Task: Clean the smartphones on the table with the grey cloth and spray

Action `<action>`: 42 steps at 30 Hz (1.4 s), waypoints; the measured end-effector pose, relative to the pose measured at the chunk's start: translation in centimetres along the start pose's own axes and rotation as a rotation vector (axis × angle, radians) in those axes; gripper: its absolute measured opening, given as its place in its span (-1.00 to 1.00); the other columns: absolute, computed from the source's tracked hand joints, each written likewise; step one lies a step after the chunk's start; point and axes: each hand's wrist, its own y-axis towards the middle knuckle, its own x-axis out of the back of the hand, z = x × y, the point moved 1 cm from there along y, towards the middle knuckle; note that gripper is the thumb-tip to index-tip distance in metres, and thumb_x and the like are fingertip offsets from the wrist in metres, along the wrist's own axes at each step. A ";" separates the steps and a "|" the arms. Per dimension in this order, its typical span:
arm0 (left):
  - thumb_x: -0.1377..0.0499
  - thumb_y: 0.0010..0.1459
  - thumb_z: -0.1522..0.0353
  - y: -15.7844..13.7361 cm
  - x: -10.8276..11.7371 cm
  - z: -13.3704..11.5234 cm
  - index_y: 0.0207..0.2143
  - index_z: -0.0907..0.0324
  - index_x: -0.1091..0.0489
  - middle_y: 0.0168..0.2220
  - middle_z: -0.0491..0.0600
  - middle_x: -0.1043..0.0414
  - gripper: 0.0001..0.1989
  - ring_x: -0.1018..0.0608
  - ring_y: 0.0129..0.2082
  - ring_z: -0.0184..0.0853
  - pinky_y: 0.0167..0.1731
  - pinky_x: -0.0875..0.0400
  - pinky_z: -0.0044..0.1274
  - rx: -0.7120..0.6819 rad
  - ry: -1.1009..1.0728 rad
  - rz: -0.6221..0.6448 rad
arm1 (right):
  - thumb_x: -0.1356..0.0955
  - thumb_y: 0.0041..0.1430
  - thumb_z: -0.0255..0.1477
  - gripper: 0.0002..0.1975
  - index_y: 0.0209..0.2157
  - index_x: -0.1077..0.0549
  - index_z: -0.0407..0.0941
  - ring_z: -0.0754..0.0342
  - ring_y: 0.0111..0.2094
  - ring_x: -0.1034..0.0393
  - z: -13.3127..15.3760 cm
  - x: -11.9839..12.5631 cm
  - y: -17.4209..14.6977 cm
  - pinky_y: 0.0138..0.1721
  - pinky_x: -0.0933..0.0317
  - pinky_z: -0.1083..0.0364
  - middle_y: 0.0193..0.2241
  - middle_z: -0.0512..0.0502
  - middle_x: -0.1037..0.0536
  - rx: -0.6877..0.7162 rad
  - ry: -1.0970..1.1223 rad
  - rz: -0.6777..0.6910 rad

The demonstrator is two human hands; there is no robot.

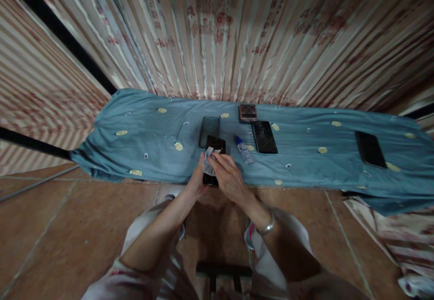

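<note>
My left hand [197, 178] grips a dark smartphone [217, 143] along its left side, above the front edge of the cloth-covered table. With my right hand [230, 175] I press a crumpled pale cloth [209, 166] on the phone's dark face; the fingers are bunched over it. Just behind the held phone lies a grey phone case or phone [209, 128], partly covered by it. A small clear bottle with a blue cap [244, 150] lies on its side to the right of my hands. Farther right is a black phone [265, 137] whose screen looks cracked.
A small dark box [247, 113] with a blurred top touches the black phone's far end. Another dark phone [370, 150] lies at the right. Blue patterned cloth [162, 150] covers the low table. Striped curtains [210, 64] hang behind it; a black stool edge [224, 269] is below me.
</note>
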 end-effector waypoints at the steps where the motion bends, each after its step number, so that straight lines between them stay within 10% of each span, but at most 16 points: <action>1: 0.01 0.33 0.20 0.0 0.1 0.0 -0.20 0.26 -0.53 -0.32 0.02 -0.60 -0.61 -0.60 -0.18 -0.30 -0.03 -0.40 -0.50 -0.002 0.001 -0.006 | -0.12 0.35 -0.54 -0.54 0.23 -0.28 -0.14 -0.09 0.14 -0.21 0.1 -0.2 -0.1 0.15 -0.28 -0.13 0.16 -0.25 -0.38 0.011 -0.006 0.006; 14: -0.09 0.23 0.10 -0.6 0.5 2.3 -0.10 0.18 -0.53 -0.08 0.05 -0.58 -0.59 -0.47 0.13 -0.19 0.20 -0.20 -0.39 -0.126 0.293 0.163 | -0.10 0.32 -0.58 -0.48 0.29 -0.18 -0.21 -0.12 0.21 -0.15 -2.0 0.6 1.0 0.20 -0.17 -0.19 0.21 -0.31 -0.31 -0.080 -0.140 -0.065; 28: 0.07 0.33 0.13 -1.9 -0.3 0.6 -0.15 0.31 -0.52 -0.42 0.08 -0.60 -0.50 -0.64 -0.43 -0.25 -0.31 -0.56 -0.43 0.037 0.324 0.107 | -0.10 0.32 -0.56 -0.51 0.24 -0.26 -0.32 -0.13 0.18 -0.19 -4.1 0.5 1.2 0.21 -0.15 -0.16 0.15 -0.38 -0.38 -0.194 -0.162 -0.112; 42: -0.10 0.24 0.12 -1.4 0.3 2.0 -0.04 0.26 -0.48 -0.29 0.07 -0.62 -0.56 -0.65 -0.34 -0.25 -0.34 -0.56 -0.47 0.006 0.299 0.179 | -0.07 0.26 -0.63 -0.41 0.31 -0.15 -0.17 -0.07 0.22 -0.15 -3.1 0.9 1.8 0.22 -0.11 -0.18 0.22 -0.25 -0.32 -0.155 -0.108 -0.130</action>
